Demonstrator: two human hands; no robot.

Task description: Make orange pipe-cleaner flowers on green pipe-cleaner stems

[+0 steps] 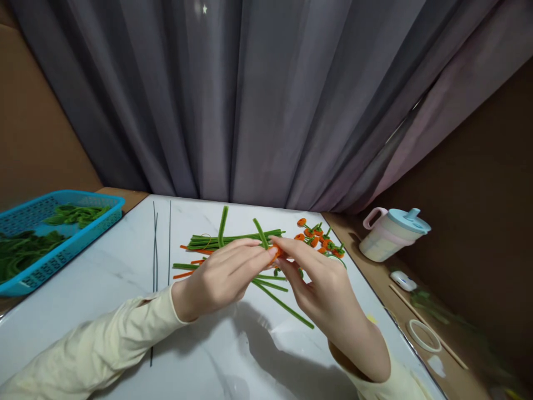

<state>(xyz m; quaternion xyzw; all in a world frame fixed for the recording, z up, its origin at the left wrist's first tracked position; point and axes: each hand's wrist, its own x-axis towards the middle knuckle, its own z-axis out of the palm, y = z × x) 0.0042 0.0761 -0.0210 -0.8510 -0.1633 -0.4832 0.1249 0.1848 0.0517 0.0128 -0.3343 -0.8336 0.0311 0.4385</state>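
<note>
My left hand (222, 275) and my right hand (318, 278) meet over a white marble board (125, 289). Their fingertips pinch together on a small orange pipe-cleaner piece (277, 254), from which a short green pipe cleaner (261, 233) sticks up and back. Under the hands lies a bundle of green pipe cleaners (233, 240) with a few orange ones (183, 274). A single green pipe cleaner (287, 306) runs out toward the front right. Several small orange pieces with green stems (318, 236) lie in a cluster just behind my right hand.
A blue plastic basket (89, 225) with green pieces stands at the left edge. Thin dark wires (155, 250) lie on the board's left part. At the right are a lidded pink-handled cup (391, 233), a tape ring (423, 335), a wooden stick (428, 328), and a grey curtain (250, 100) behind.
</note>
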